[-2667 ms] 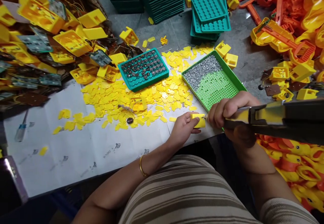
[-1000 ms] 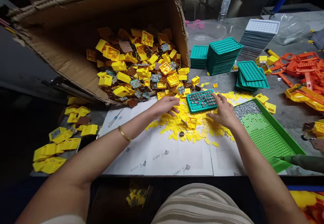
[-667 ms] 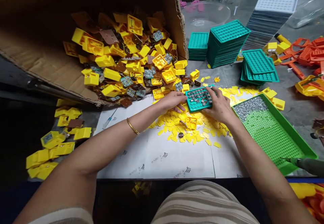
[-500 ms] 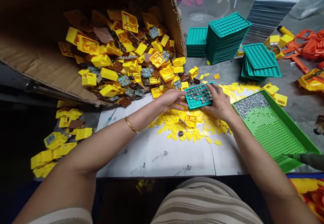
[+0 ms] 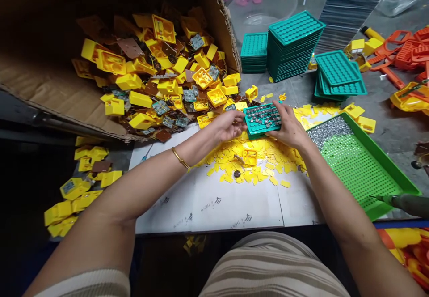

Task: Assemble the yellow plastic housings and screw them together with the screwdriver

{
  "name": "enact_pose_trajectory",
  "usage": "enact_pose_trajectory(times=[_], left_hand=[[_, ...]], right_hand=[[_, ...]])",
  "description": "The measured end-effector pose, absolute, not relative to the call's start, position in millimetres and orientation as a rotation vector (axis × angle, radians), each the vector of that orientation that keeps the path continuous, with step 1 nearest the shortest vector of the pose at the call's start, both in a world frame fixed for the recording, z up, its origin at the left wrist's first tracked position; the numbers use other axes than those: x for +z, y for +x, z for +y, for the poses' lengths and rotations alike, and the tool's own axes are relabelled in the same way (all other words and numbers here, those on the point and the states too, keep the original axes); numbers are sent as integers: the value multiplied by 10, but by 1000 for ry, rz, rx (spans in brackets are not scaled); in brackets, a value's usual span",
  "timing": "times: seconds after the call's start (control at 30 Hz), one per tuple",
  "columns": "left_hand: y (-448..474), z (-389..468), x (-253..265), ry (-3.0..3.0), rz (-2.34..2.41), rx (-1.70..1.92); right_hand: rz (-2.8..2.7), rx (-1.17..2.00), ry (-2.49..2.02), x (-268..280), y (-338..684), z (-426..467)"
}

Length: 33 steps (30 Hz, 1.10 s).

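A small teal tray (image 5: pixel 258 131) of round recesses holds many shiny button cells (image 5: pixel 264 114), with bare recesses along its near edge. My right hand (image 5: pixel 288 126) grips its right end, thumb at the near side and fingers at the far corner. At the left end, my left hand (image 5: pixel 230 126) has its fingers curled against the tray edge. Beneath and in front of the tray lie scattered small yellow plastic tabs (image 5: pixel 264 156). Among them rest an open yellow casing (image 5: pixel 250 157) and a loose dark round cell (image 5: pixel 237 174).
A cardboard box (image 5: pixel 40 82) spills yellow casings with circuit boards on the left. Teal tray stacks (image 5: pixel 291 51) and a pale tray stack (image 5: pixel 351 15) stand behind. To the right sit a green basket (image 5: pixel 385 167) with small metal pieces, a screwdriver-like tool (image 5: pixel 407 204) and orange parts (image 5: pixel 415 51).
My left hand's fingers, stretched beside the tray before, are now more curled at its left edge. The tray is still in my right hand. The view has shifted slightly.
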<state>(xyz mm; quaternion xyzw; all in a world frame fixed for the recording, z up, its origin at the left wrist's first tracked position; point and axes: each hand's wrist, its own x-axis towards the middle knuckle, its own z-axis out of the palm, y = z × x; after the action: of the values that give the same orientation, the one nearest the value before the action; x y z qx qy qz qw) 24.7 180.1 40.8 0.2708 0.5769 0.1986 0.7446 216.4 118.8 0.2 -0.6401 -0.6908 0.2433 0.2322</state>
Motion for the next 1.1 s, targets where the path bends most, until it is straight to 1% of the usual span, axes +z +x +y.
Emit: enact_pose_trajectory(times=[0.3,0.6,0.83,1.1], left_hand=[[282,1810,409,661,1314,391],[229,1744,468,801,1424,285],[328,1766,429,805,1425,233],[433,1829,368,753,1452,317]], right_hand=[[-1919,663,-1682,-91,2213,1219],[-1869,720,-1628,-56,2356,1161],[-1731,822,-1736,-34,2347,1247],[-1661,782,-1818,-15,2338,1273]])
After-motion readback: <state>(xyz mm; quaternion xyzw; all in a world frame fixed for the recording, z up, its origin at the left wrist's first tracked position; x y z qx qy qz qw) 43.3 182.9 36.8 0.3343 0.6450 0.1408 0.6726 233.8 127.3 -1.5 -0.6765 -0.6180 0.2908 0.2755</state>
